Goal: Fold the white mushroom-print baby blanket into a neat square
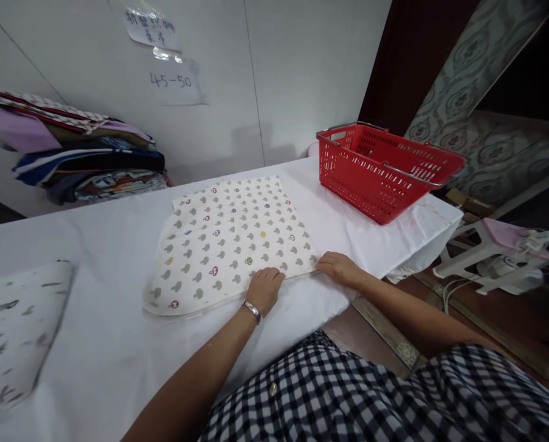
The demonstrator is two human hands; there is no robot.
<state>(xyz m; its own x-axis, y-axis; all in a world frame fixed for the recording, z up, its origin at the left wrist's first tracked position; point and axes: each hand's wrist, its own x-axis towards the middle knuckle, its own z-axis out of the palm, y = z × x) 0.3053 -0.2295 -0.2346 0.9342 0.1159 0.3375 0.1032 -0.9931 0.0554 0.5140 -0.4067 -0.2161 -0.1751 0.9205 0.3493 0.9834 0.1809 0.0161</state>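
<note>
A cream cloth printed with small mushrooms (231, 239) lies flat on the white table (109, 344). My left hand (264, 288), a bracelet on its wrist, presses on the cloth's near edge with fingers curled. My right hand (339, 269) rests at the cloth's near right corner, fingers on the hem. Whether either hand pinches the fabric or only lies on it is unclear.
A red plastic basket (385, 169) with metal handles stands at the table's far right corner. A stack of folded fabrics (76, 150) sits by the wall at the far left. Another folded printed cloth (16, 331) lies at the left edge. A white stool (495, 248) is on the floor, right.
</note>
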